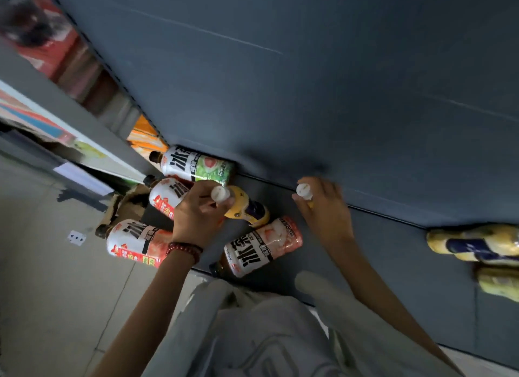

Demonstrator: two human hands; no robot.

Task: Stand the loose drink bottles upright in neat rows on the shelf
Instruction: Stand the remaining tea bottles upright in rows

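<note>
The dark grey metal shelf (393,250) carries the loose stock. Four white-labelled iced tea bottles (264,244) lie on their sides around the left hand, and yellow-wrapped bottles (474,243) lie near the right edge. The left hand (196,213) grips a yellow plastic bottle with a white cap (247,208) by its neck, cap towards the camera. This grip probably lets the base go down first. The right hand (323,205) curls round a second white-capped bottle (304,191) near the back panel; its body is hidden.
</note>
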